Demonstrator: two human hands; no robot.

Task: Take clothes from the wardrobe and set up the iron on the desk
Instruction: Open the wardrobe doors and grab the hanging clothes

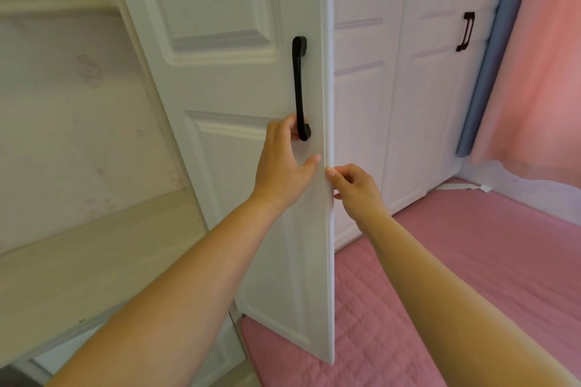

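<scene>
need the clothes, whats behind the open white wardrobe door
Behind the open white wardrobe door, only closed white panelled doors and a pink quilted mat show. The door hides the wardrobe's inside; no clothes are visible.

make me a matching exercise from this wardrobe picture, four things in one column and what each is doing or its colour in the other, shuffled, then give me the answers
Column one:
1. left hand
2. right hand
3. door handle
4. quilted mat

Column two:
A. pink, lying on the floor
B. black, mounted upright on the open wardrobe door
C. fingers hooked behind the lower end of the handle
D. fingers curled at the free edge of the door

Pairs: 1-C, 2-D, 3-B, 4-A
</scene>
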